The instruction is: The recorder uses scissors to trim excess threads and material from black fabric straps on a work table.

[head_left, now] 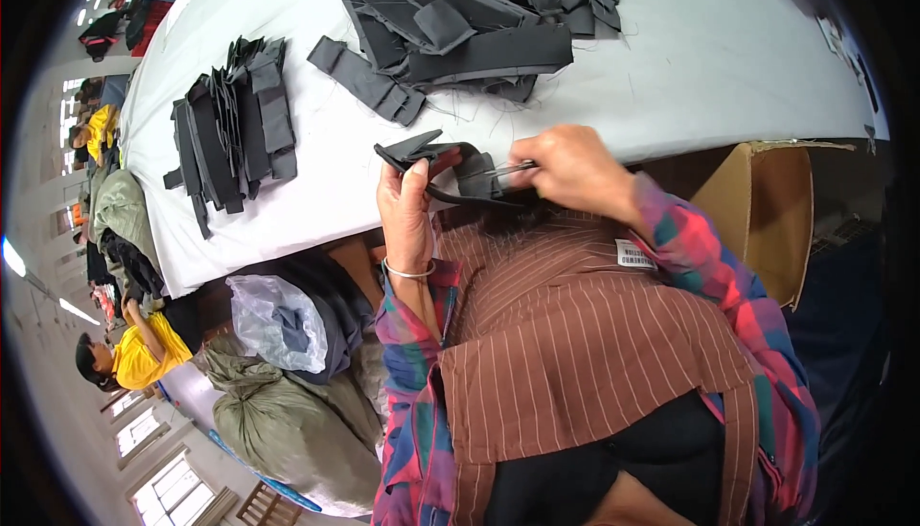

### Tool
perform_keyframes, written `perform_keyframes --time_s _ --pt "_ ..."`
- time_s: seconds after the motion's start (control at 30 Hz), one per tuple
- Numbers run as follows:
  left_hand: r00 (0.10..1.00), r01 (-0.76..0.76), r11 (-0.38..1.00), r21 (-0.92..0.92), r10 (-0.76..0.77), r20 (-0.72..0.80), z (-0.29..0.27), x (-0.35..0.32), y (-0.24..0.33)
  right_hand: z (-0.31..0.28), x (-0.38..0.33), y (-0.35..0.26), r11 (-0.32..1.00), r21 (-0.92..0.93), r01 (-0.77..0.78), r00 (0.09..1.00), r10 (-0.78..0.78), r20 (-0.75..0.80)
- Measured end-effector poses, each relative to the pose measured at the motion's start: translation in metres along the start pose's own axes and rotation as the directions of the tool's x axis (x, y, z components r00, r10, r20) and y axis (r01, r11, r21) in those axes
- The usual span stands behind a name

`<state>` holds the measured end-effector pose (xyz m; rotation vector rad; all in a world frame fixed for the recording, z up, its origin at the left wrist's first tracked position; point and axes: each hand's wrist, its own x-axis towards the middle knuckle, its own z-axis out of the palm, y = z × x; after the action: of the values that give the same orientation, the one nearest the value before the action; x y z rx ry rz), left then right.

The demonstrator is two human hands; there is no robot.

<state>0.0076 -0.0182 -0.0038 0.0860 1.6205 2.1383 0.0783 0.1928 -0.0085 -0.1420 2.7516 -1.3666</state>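
Note:
My left hand (pixel 406 208) pinches a dark grey fabric strip (pixel 458 168) in front of my chest, just below the table's edge. My right hand (pixel 572 168) grips a small pair of metal snips (pixel 510 171) whose tips touch the strip. A loose heap of similar grey fabric pieces (pixel 470 18) lies on the white table (pixel 719 57) ahead of me. A neater stack of dark grey strips (pixel 233 128) lies on the table to my left.
An open cardboard box (pixel 767 215) stands at my right under the table. At my left are a clear plastic bag (pixel 276 323) and green sacks (pixel 287 421). A person in a yellow top (pixel 144 349) sits farther left.

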Motion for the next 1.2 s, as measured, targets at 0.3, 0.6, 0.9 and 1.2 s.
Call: perform_keyframes --time_s 0.3,0.6,0.9,1.2 --pt "0.999 -0.053 0.997 0.055 0.053 -0.007 -0.006 -0.010 0.000 -0.011 -0.008 -0.020 0.958 0.247 0.147 0.989 -0.141 -0.045" --pt "0.991 -0.035 0.995 0.097 0.047 -0.124 -0.025 -0.021 -0.013 0.031 0.006 -0.029 0.985 0.080 0.154 0.963 -0.131 -0.236" --pt "0.986 -0.024 0.999 0.043 0.031 -0.163 -0.023 -0.026 0.002 0.040 0.015 -0.033 0.923 0.334 0.192 0.970 -0.126 -0.209" --pt "0.960 -0.090 0.995 -0.051 0.073 -0.271 -0.058 -0.007 0.050 0.012 -0.002 -0.032 0.909 0.412 0.055 0.924 -0.202 0.324"
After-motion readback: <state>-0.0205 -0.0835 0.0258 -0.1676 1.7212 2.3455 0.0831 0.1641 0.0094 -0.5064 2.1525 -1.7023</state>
